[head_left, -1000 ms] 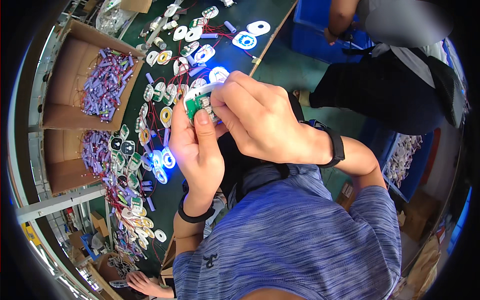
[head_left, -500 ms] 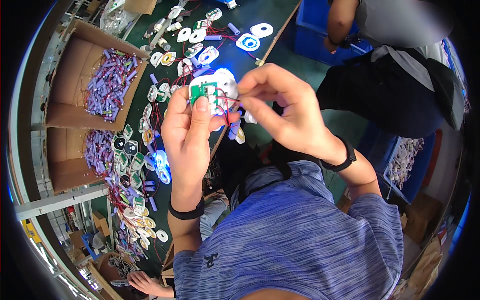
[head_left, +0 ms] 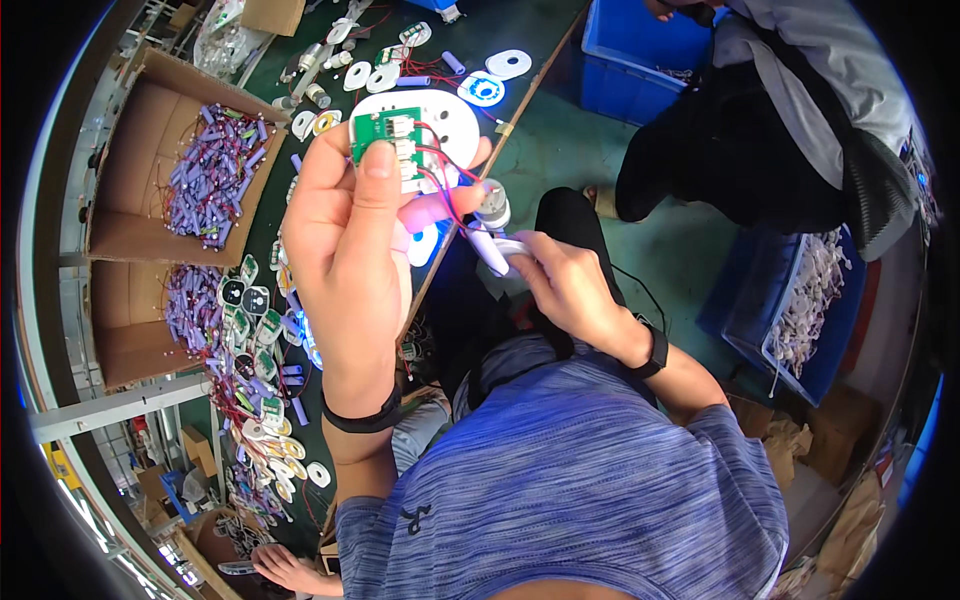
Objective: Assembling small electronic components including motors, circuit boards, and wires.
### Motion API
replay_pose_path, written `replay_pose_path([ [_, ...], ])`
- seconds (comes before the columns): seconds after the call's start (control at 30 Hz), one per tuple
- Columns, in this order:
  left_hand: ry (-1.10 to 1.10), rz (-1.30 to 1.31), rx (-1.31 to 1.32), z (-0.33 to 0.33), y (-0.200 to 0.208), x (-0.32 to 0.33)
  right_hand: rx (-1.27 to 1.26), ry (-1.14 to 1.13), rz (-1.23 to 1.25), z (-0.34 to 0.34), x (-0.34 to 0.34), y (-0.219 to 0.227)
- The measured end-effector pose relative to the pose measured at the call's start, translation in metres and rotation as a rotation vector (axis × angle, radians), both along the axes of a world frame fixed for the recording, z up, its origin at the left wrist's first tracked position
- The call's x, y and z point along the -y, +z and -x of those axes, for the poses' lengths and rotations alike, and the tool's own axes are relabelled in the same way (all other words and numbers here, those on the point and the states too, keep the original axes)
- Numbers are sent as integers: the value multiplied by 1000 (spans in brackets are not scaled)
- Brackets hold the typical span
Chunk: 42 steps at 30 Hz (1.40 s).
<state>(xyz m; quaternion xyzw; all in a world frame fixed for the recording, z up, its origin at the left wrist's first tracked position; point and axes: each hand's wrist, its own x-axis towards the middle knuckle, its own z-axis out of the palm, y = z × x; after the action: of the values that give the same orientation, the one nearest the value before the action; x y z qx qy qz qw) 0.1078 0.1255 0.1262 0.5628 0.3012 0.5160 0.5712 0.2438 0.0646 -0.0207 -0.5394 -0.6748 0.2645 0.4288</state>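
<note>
My left hand (head_left: 350,235) is closed on a green circuit board (head_left: 372,130), thumb on its face. Behind the board lies a rounded white plastic plate (head_left: 455,122) with small dark holes. Red and dark wires run from white connectors on the board to a small silver motor (head_left: 493,203) and a purple battery cell (head_left: 487,250), both hanging below the plate. My right hand (head_left: 580,290), lower and to the right, pinches a white plastic piece (head_left: 514,247) beside the cell. Its fingertips are partly hidden, so the piece's full shape cannot be seen.
Two cardboard boxes (head_left: 120,200) at left hold purple cells with wires. Boards and white discs crowd the green bench (head_left: 335,455); one disc (head_left: 482,90) glows blue. Blue bins (head_left: 625,85) stand at right, near a person in dark trousers (head_left: 690,150). Another person's hand (head_left: 285,568) shows lower left.
My right hand has left the board's wires and moved down, now pinching the white piece. My left hand has brought the board closer to view. The motor and cell now hang in plain sight.
</note>
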Motion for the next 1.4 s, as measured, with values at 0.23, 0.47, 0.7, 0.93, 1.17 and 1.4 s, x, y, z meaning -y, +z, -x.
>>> replay_pose_path([
  [0.23,11,-16,22,5,-4,-11,-790,111,479,-10,-2,-2],
  [0.47,32,-55,-61,9,-14,-12,-901,123,517,-7,-1,-4],
  [0.7,0,-53,-61,9,-13,-15,-847,147,564,-10,-3,1],
  [0.93,14,-11,-19,6,-10,-13,-855,144,576,-8,-3,1],
  [1.17,31,-47,-64,10,-14,-14,-848,155,585,-7,-4,0],
  [1.4,8,-16,-35,9,-10,-10,-871,157,581,-6,-3,2],
])
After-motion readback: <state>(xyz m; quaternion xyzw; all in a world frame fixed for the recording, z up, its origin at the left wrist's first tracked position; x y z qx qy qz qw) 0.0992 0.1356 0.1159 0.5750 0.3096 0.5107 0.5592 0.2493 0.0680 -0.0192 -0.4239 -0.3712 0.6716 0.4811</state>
